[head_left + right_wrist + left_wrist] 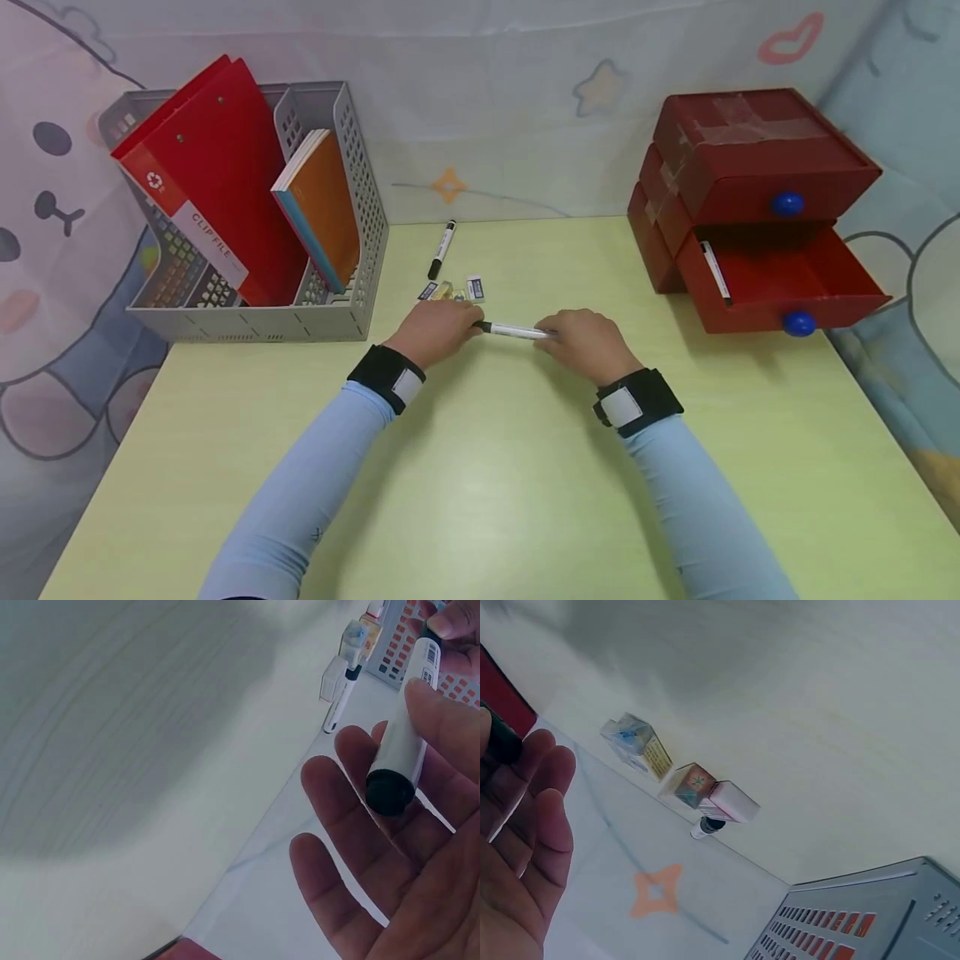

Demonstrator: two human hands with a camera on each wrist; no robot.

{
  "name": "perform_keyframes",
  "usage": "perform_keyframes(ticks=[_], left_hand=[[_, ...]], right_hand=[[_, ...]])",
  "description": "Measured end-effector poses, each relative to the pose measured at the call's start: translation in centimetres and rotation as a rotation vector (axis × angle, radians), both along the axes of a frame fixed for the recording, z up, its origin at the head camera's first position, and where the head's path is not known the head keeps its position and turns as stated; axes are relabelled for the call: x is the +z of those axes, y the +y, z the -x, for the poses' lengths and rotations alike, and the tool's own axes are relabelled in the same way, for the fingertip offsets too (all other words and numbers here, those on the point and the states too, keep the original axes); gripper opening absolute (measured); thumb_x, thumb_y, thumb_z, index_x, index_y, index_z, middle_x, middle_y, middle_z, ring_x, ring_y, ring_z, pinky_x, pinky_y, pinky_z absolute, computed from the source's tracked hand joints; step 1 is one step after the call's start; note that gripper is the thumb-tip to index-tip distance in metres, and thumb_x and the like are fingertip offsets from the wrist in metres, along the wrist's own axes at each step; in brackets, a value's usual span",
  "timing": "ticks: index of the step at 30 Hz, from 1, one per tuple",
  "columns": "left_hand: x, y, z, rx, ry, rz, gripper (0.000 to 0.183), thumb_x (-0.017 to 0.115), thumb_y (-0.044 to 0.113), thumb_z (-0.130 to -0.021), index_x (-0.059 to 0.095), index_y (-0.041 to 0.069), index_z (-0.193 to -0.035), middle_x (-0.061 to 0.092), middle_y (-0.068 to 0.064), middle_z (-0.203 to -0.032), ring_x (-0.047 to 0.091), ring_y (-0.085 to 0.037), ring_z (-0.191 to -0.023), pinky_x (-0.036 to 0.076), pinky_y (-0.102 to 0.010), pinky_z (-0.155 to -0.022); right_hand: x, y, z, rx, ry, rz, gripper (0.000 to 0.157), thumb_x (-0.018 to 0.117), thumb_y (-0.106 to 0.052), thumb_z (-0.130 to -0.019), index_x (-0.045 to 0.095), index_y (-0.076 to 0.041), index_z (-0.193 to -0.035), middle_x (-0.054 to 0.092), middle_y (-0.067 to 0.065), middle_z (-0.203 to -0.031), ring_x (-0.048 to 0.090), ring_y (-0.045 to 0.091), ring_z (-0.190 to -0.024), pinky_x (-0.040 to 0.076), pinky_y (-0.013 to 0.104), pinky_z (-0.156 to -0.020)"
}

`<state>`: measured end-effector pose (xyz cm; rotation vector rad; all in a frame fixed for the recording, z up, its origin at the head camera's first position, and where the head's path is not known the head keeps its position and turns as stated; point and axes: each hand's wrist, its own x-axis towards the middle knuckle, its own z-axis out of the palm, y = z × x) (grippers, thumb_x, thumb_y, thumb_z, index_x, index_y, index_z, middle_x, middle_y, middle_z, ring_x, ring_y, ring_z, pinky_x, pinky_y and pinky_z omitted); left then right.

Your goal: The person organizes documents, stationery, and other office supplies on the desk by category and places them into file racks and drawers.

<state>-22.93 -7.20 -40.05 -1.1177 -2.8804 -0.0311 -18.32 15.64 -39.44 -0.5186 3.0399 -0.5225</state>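
Observation:
A white marker (pixel 513 331) with black ends is held level between both hands above the table. The left hand (pixel 435 333) pinches its black cap (pixel 502 735) between thumb and forefinger, the other fingers loosely bent. At the other end, the right hand (pixel 588 343) grips the white barrel (pixel 405 739) with thumb and fingers, and the black end plug sticks out toward the wrist camera. Just beyond the left hand lie small boxed erasers (pixel 476 288), partly hidden in the head view. Behind them a second marker (pixel 442 250) lies on the table.
A grey basket (pixel 255 325) at the back left contains a red clip file (pixel 217 183) and books (pixel 322 208). On the right stands a dark red drawer unit (pixel 757 150); its pulled-out drawer (pixel 795 283) holds another marker (pixel 716 271). A printed cloth hangs behind.

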Motion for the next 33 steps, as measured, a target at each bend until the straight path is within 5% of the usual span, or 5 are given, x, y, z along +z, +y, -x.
perform_keyframes(ticks=[6,15,23,33], left_hand=[[-0.1,-0.1,0.0,0.008,0.006,-0.019,0.016,0.059,0.031,-0.088,0.062,0.017,-0.098,0.062,0.006,-0.087,0.054,-0.008,-0.071,0.046,-0.026,-0.062],[0.0,-0.3,0.0,0.047,0.018,0.008,0.020,0.058,0.033,-0.088,0.061,0.016,-0.097,0.061,0.003,-0.083,0.054,-0.012,-0.067,0.045,-0.029,-0.054],[0.5,-1.6,0.1,0.284,-0.025,0.090,0.054,0.060,0.049,-0.082,0.056,0.010,-0.119,0.060,-0.009,-0.102,0.057,-0.025,-0.086,0.046,-0.041,-0.068],[0.1,-2.7,0.1,0.540,-0.178,0.155,0.095,0.056,0.076,-0.062,0.048,0.009,-0.129,0.044,-0.023,-0.126,0.039,-0.042,-0.114,0.026,-0.068,-0.086]], right_hand=[[0.1,-0.2,-0.1,0.020,0.050,-0.001,0.021,0.067,-0.023,-0.082,0.070,-0.011,-0.099,0.062,0.002,-0.078,0.051,0.016,-0.063,0.043,0.031,-0.055],[0.8,-0.3,-0.2,0.010,0.023,-0.015,0.023,0.067,-0.023,-0.082,0.069,-0.012,-0.103,0.066,0.003,-0.086,0.053,0.017,-0.066,0.043,0.031,-0.057],[2.6,1.4,-0.5,-0.094,0.039,-0.060,0.020,0.066,-0.021,-0.083,0.070,-0.009,-0.099,0.064,0.005,-0.077,0.052,0.020,-0.061,0.040,0.031,-0.048],[4.6,4.2,-0.8,-0.225,0.057,-0.087,0.023,0.066,-0.022,-0.083,0.068,-0.005,-0.098,0.061,0.008,-0.070,0.048,0.025,-0.059,0.039,0.035,-0.050]])
